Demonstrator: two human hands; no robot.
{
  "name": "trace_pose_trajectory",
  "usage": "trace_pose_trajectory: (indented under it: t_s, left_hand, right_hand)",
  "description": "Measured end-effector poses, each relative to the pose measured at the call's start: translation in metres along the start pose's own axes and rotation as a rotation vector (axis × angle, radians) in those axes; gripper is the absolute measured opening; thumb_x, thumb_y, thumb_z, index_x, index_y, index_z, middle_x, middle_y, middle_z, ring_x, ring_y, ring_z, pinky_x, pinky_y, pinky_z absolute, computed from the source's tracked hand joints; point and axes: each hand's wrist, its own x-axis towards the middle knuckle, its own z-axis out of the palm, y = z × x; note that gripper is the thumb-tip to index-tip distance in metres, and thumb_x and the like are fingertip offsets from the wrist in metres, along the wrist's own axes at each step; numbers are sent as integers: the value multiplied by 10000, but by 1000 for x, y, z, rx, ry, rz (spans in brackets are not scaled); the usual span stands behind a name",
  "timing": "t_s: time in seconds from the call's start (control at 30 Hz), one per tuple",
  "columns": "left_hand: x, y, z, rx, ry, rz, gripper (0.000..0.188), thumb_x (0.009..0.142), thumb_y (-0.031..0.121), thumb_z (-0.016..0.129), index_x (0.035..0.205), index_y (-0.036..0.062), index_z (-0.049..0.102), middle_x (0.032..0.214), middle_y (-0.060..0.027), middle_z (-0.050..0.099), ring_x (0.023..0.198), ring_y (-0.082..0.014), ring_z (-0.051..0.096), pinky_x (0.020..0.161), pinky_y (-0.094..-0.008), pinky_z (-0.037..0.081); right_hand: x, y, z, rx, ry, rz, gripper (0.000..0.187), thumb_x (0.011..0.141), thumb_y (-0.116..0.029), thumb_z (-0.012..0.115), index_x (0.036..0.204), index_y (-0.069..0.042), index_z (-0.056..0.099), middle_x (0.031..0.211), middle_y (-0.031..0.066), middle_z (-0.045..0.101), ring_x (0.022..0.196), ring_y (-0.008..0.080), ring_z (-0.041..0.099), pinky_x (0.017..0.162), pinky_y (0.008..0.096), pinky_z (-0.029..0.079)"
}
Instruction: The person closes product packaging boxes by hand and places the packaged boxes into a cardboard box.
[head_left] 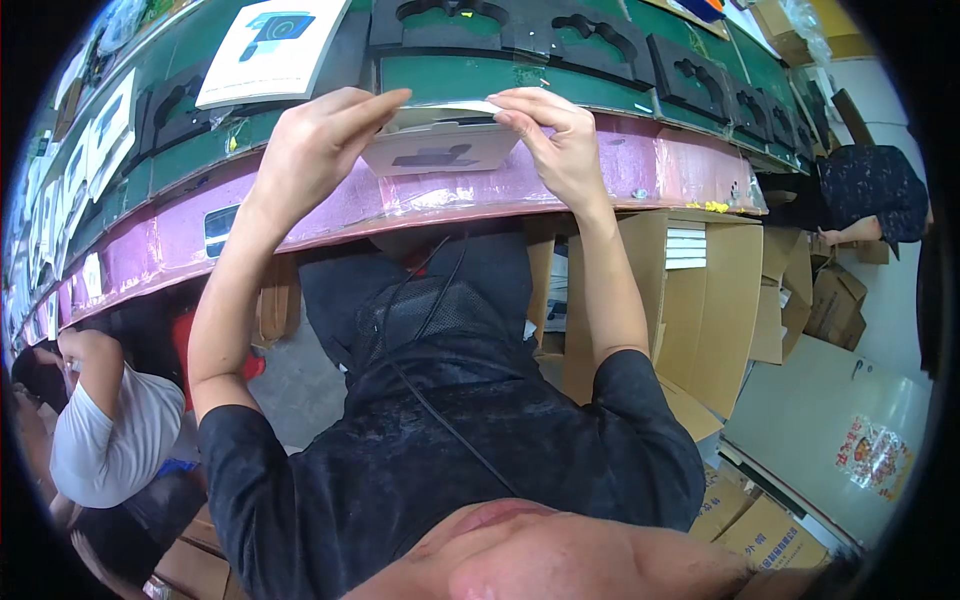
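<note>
A white cardboard box (490, 150) with a dark device picture on its side stands tilted at the near edge of the workbench. Its upper side looks open, with a thin pale flap along the top. My left hand (325, 140) is at the left end of that top edge, fingers pressed together, the thumb side partly hidden. At the right end, my right hand (555, 140) pinches the flap between thumb and fingers. Whatever lies inside the box cannot be seen. Just beyond my left hand lies a white box with a blue device picture (275, 50).
Black foam inserts (440, 30) with cut-outs line the green bench top (440, 75). A phone-like object (220, 230) lies on the pink bench edge (640, 165). Open cartons (715, 310) stand at my right. One person (125, 430) sits at left, another (870, 195) at far right.
</note>
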Motion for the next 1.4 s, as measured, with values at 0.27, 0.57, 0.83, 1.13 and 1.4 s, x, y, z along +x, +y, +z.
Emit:
trace_pose_trajectory:
  t_s: [0.27, 0.57, 0.83, 1.13, 1.4]
  left_hand:
    - [-11, -5, 21, 285, 164, 259, 411, 864, -24, 744, 1257, 95, 767, 1046, -79, 773, 834, -265, 763, 712, -366, 635]
    - [-4, 5, 19, 57, 140, 7, 266, 935, -23, 766, 1186, 54, 809, 914, -89, 696, 773, -177, 682, 697, -294, 553]
    - [0, -5, 27, 147, 143, 124, 430, 899, -91, 737, 1274, 108, 801, 894, -82, 651, 774, -181, 656, 689, -315, 552]
    - [0, 9, 18, -27, 107, -15, 211, 958, 121, 769, 1153, 61, 820, 1074, -100, 761, 918, -265, 756, 797, -362, 592]
    - [0, 8, 6, -216, 15, -289, 230, 953, 148, 783, 1149, 32, 815, 1003, -113, 748, 855, -250, 723, 768, -343, 552]
  right_hand:
    - [1, -1, -4, 12, -49, 13, 193, 977, -64, 749, 1149, -1, 812, 1104, 139, 801, 971, 215, 753, 845, 309, 599]
    - [16, 4, 7, -372, 1, -431, 171, 866, -165, 790, 1016, -86, 813, 924, 89, 783, 852, 268, 753, 748, 375, 614]
    - [20, 7, 1, -543, -46, -491, 292, 848, -37, 701, 1106, -132, 800, 1071, 26, 800, 876, 226, 778, 718, 356, 637]
    - [10, 1, -7, -504, -67, -506, 307, 900, -68, 742, 1203, -100, 781, 1184, 101, 793, 1066, 284, 768, 892, 372, 633]
    - [19, -8, -15, -107, -195, 117, 250, 953, -113, 785, 1175, 2, 800, 1164, 151, 795, 1015, 243, 748, 904, 330, 589]
